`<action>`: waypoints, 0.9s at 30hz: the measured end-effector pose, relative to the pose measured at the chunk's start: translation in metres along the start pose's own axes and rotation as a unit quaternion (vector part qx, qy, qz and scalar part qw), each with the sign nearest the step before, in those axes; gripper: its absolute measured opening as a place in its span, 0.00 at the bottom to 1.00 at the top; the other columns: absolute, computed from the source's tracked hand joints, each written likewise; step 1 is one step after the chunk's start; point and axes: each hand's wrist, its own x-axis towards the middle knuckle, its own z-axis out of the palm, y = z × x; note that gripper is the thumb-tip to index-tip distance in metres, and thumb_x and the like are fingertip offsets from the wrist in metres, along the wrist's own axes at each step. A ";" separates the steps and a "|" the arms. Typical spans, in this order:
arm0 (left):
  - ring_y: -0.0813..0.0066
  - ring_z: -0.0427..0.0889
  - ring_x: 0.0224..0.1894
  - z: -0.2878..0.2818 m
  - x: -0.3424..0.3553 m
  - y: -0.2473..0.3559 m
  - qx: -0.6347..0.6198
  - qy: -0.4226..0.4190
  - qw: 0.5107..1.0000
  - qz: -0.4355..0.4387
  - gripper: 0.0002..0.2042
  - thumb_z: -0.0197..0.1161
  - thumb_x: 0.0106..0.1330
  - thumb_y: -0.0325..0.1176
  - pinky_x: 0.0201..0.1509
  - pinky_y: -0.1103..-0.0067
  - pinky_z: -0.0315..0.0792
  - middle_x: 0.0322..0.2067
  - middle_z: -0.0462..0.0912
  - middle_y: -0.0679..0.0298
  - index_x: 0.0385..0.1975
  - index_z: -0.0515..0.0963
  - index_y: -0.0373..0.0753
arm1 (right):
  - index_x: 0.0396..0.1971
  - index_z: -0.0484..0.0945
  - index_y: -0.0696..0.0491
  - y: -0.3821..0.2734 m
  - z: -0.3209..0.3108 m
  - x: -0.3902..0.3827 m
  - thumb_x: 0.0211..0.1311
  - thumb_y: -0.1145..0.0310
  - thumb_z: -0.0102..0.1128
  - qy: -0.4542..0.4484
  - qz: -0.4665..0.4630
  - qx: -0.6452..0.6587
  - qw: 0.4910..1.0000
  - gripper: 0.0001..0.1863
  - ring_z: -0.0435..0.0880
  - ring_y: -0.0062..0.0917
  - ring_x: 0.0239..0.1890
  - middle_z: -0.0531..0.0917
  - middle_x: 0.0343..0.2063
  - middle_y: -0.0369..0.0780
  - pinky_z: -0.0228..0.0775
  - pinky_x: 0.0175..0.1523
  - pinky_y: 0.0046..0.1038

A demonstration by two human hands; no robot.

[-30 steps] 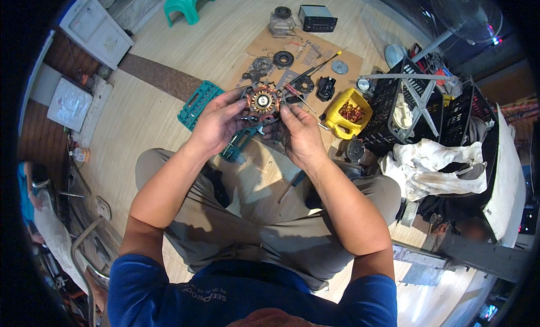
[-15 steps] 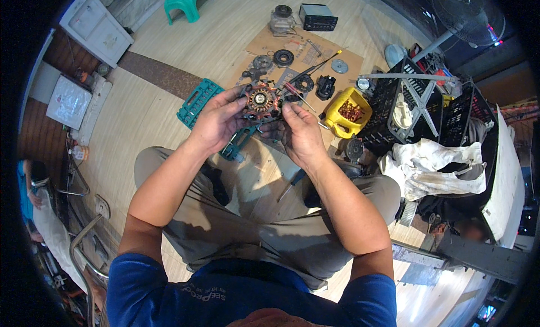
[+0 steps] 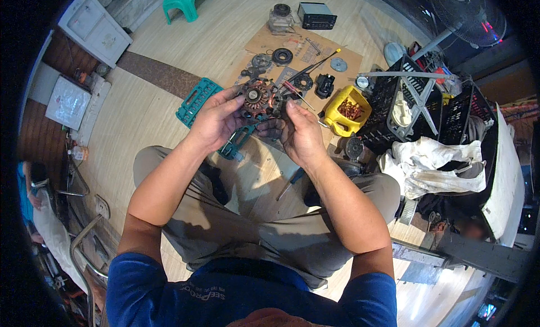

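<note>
Pale floor [image 3: 163, 43], bearing one cardboard sheet [image 3: 260, 41]; left hand [image 3: 211, 122], grip closed on the last item's left edge; right hand [image 3: 304, 130], curled opposite, contact unclear; copper-wound round part [image 3: 256, 96], between both hands, best steadied by rim, not windings.

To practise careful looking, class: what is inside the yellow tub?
Inside the tub is a heap of small copper-coloured pieces. They hide most of its bottom, so whatever lies beneath them cannot be seen.
</note>
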 end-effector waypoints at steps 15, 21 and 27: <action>0.62 0.78 0.53 -0.002 0.000 0.001 0.000 -0.005 1.000 -0.007 0.19 0.49 0.71 0.34 0.59 0.63 0.72 0.51 0.77 0.53 0.57 0.65 0.28 | 0.47 0.72 0.63 -0.005 0.008 -0.003 0.73 0.60 0.41 0.000 0.002 -0.004 1.000 0.20 0.84 0.32 0.32 0.82 0.40 0.46 0.79 0.37 0.32; 0.63 0.77 0.53 -0.003 0.000 0.002 -0.002 -0.030 1.000 0.008 0.21 0.51 0.70 0.35 0.59 0.66 0.72 0.51 0.77 0.53 0.58 0.64 0.27 | 0.48 0.72 0.63 -0.005 0.004 -0.002 0.72 0.59 0.45 -0.021 -0.008 -0.026 0.999 0.21 0.84 0.36 0.35 0.81 0.42 0.49 0.79 0.39 0.35; 0.64 0.78 0.52 -0.003 0.001 -0.002 0.017 0.001 1.000 0.010 0.21 0.52 0.70 0.36 0.59 0.67 0.72 0.50 0.77 0.53 0.57 0.65 0.27 | 0.48 0.72 0.63 -0.007 0.005 -0.003 0.71 0.61 0.46 -0.026 0.000 -0.030 0.999 0.19 0.84 0.35 0.36 0.81 0.42 0.48 0.79 0.39 0.35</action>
